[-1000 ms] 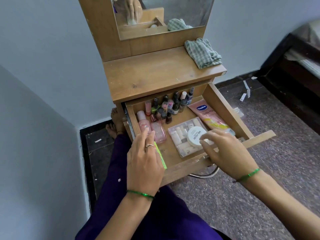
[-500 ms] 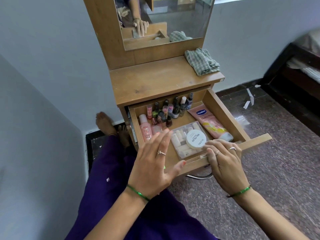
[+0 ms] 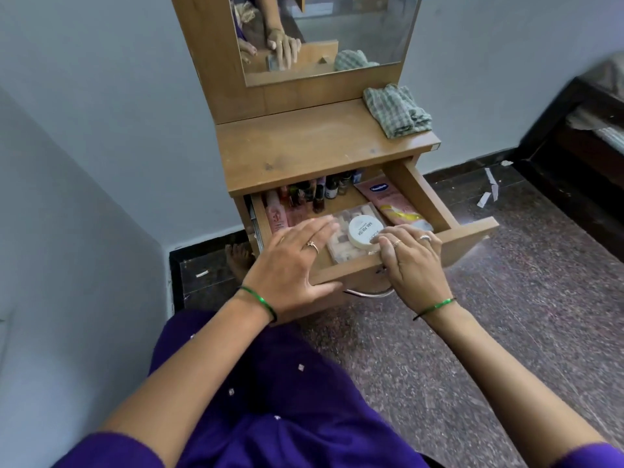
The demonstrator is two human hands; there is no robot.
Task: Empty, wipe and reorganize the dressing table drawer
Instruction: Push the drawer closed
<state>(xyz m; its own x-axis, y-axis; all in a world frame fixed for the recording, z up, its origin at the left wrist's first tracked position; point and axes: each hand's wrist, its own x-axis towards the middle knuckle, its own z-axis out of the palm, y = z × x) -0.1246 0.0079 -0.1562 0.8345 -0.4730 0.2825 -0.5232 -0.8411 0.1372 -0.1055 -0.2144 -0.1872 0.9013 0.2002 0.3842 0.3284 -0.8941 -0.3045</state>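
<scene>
Both sets of fingers lie flat and spread, gripping nothing: the left hand and right hand rest on the front edge of the half-open drawer. Between them sit a white round tub on a clear box; small bottles behind are partly hidden under the surface, perhaps nail polish. A checked cloth lies on top.

Dark bed frame at right edge; paper scraps on speckled floor; grey wall.

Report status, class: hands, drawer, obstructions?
Left hand and right hand open, flat on drawer front edge. Drawer part open, restocked. Cloth on tabletop. Nothing blocking.
</scene>
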